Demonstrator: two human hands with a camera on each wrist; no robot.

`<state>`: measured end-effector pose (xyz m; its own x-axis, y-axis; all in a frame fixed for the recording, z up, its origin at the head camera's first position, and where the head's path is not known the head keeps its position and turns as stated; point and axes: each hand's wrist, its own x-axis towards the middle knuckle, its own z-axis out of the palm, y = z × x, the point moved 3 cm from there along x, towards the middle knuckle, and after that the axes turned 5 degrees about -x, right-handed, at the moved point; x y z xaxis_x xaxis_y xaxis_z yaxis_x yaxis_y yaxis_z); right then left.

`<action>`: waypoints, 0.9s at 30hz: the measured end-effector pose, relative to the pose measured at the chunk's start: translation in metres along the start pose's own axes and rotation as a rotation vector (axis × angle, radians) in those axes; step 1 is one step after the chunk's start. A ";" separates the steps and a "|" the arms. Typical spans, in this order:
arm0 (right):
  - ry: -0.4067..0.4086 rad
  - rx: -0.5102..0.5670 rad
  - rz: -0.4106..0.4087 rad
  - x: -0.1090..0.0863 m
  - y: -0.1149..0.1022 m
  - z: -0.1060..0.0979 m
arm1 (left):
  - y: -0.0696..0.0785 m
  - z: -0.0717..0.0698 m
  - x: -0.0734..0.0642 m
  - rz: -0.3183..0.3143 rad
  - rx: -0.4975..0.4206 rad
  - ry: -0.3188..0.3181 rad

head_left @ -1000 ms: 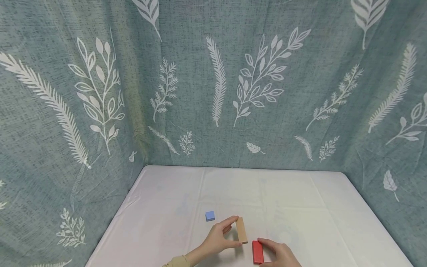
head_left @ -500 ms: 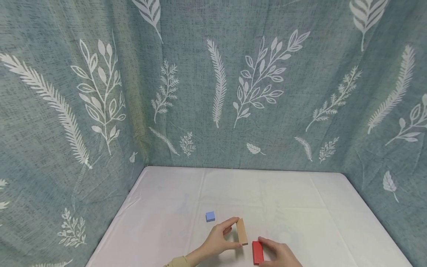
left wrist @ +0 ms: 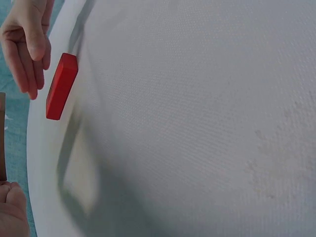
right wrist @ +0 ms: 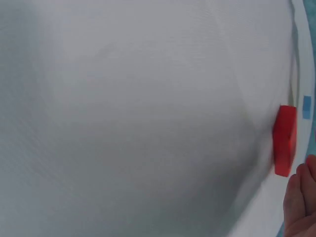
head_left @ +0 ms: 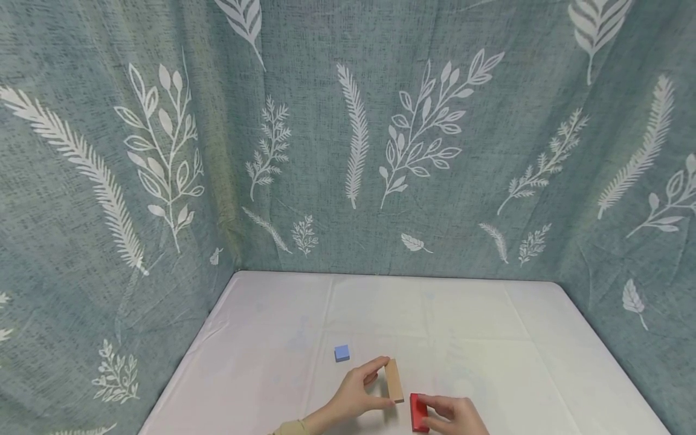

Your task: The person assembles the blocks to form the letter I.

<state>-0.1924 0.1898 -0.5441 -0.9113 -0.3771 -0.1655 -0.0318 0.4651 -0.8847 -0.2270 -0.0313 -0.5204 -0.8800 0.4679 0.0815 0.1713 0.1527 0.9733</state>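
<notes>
My left hand (head_left: 356, 389) pinches a plain wooden block (head_left: 394, 380) by its two ends, fingers at the far end and thumb at the near end. In the left wrist view only an edge of that wooden block (left wrist: 2, 136) shows, above the fingertips. A red rectangular block (head_left: 418, 413) rests on the white table just right of it. My right hand (head_left: 455, 414) is beside the red block, its fingertips overlapping it in the head view. From the left wrist, the right hand (left wrist: 27, 47) appears with fingers fairly straight, apart from the red block (left wrist: 62, 86).
A small blue block (head_left: 342, 353) lies on the white-covered table (head_left: 467, 314), farther back and to the left. Green-blue curtains (head_left: 326, 151) with white leaf prints enclose the table at the back and sides.
The right hand's finger and thumb have come off the two ends of the red block and drawn closer together. The left hand still holds the wooden block, slightly nearer the front.
</notes>
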 end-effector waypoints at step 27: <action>-0.020 -0.140 -0.034 -0.003 0.010 0.006 | 0.004 0.002 0.003 0.001 -0.007 -0.003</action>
<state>-0.1873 0.1909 -0.5553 -0.9003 -0.4100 -0.1463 -0.1208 0.5581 -0.8209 -0.2284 -0.0280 -0.5169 -0.8784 0.4709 0.0819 0.1692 0.1461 0.9747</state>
